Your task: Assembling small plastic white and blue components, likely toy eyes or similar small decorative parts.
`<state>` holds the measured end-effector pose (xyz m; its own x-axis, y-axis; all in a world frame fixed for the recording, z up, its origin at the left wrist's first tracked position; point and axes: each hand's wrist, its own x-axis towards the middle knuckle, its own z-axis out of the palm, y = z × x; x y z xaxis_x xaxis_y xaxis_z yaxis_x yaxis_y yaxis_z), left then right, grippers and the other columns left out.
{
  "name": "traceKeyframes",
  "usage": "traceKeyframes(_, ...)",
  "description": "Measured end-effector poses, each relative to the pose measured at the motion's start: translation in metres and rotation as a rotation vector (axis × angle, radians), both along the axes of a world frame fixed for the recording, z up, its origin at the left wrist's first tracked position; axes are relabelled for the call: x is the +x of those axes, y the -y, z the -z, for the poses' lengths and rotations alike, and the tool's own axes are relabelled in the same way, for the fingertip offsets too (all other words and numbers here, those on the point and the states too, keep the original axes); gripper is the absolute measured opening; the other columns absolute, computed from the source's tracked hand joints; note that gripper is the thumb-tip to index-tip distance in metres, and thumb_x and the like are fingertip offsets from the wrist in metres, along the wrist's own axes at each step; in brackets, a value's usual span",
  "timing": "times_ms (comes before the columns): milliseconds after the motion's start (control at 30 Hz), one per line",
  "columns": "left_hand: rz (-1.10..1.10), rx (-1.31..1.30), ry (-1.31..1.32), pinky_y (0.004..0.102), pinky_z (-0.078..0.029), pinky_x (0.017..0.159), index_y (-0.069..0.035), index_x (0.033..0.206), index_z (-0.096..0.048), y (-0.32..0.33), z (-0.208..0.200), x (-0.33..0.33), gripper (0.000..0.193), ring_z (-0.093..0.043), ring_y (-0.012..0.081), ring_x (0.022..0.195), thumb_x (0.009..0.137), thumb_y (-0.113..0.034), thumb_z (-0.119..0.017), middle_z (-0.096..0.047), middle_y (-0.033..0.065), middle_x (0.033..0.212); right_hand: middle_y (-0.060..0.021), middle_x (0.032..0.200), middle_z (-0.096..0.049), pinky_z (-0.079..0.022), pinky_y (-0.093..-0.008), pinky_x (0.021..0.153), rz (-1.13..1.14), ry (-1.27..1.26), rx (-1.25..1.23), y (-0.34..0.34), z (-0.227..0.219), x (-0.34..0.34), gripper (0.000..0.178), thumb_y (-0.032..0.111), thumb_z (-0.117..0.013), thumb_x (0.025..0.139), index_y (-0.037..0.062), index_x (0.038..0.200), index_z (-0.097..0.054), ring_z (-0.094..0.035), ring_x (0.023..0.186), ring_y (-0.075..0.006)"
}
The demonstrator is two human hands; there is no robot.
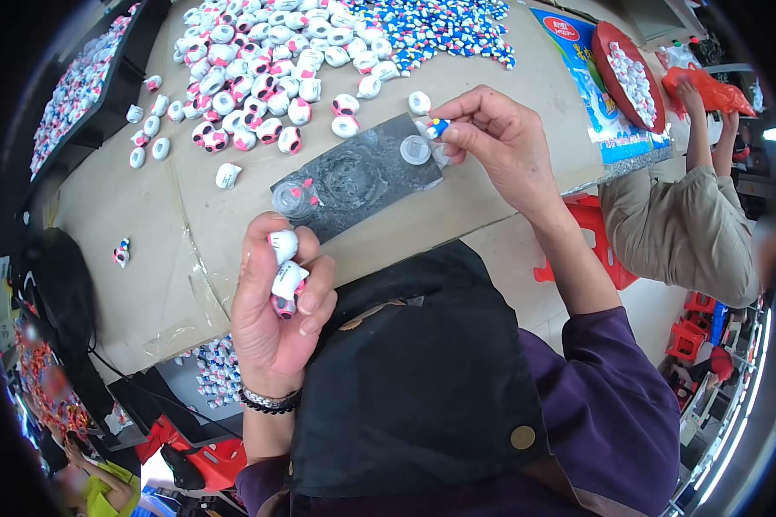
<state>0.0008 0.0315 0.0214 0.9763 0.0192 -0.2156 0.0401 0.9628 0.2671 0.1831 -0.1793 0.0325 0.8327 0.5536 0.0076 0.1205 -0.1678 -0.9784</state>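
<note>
My left hand [265,332] is closed around small white and pink figurine heads [290,278], held just over the table's near edge. Between the thumb and fingers of my right hand [510,148] is a small blue, white and yellow figurine body [437,128]. It hovers beside a small clear cup [415,150] at the right end of a dark grey mat [353,183]. On the mat's left end, a clear round dish [294,201] has small pink bits in and around it. One loose white head [419,103] lies just beyond my right fingertips.
Many white heads [276,60] are piled at the back, beside a heap of blue bodies [444,33]. A black-edged bin [103,82] stands at left, near a single small figurine [122,252]. At right are a red tray [606,43] and another person handling a red bag [707,88].
</note>
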Motion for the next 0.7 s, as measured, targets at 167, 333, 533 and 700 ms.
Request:
traceKeyframes(167, 0.009, 0.026, -0.175, 0.0252, -0.044, 0.047, -0.011, 0.117, -0.051, 0.004, -0.026, -0.001, 0.031, -0.053, 0.0153, 0.065, 0.094, -0.03, -0.059, -0.059, 0.0079, 0.096, -0.0011, 0.082, -0.058, -0.044, -0.0234, 0.059, 0.051, -0.139, 0.118, 0.002, -0.008, 0.001, 0.014, -0.001, -0.053, 0.09, 0.0042, 0.103, -0.055, -0.054, 0.069, -0.008)
traceKeyframes(333, 0.076, 0.049, 0.013, 0.0224, -0.039, 0.051, -0.012, 0.116, -0.055, 0.002, 0.0, -0.007, 0.032, -0.049, 0.0141, 0.072, 0.092, -0.032, -0.062, -0.058, 0.0065, 0.101, -0.0029, 0.082, -0.058, -0.045, -0.0247, 0.061, 0.076, -0.482, 0.397, 0.009, -0.013, 0.001, 0.013, 0.001, -0.052, 0.09, 0.0067, 0.102, -0.054, -0.055, 0.068, -0.0109)
traceKeyframes(533, 0.059, -0.042, 0.014, 0.0195, -0.034, 0.045, -0.014, 0.115, -0.053, 0.003, -0.014, -0.013, 0.026, -0.043, 0.013, 0.066, 0.097, -0.033, -0.052, -0.053, 0.006, 0.094, -0.0052, 0.082, -0.06, -0.05, -0.0273, 0.063, 0.046, -0.544, 0.549, 0.008, -0.014, 0.0, 0.008, 0.008, -0.057, 0.093, 0.0047, 0.099, -0.055, -0.058, 0.069, -0.0128)
traceKeyframes(700, 0.029, -0.079, 0.057, 0.0198, -0.034, 0.044, -0.013, 0.117, -0.052, 0.009, -0.015, -0.015, 0.028, -0.045, 0.0133, 0.064, 0.098, -0.034, -0.051, -0.055, 0.0062, 0.095, -0.0064, 0.084, -0.061, -0.051, -0.0269, 0.064, 0.043, -0.483, 0.516, 0.01, -0.012, 0.0, 0.013, 0.004, -0.062, 0.088, 0.0023, 0.099, -0.055, -0.059, 0.07, -0.0134)
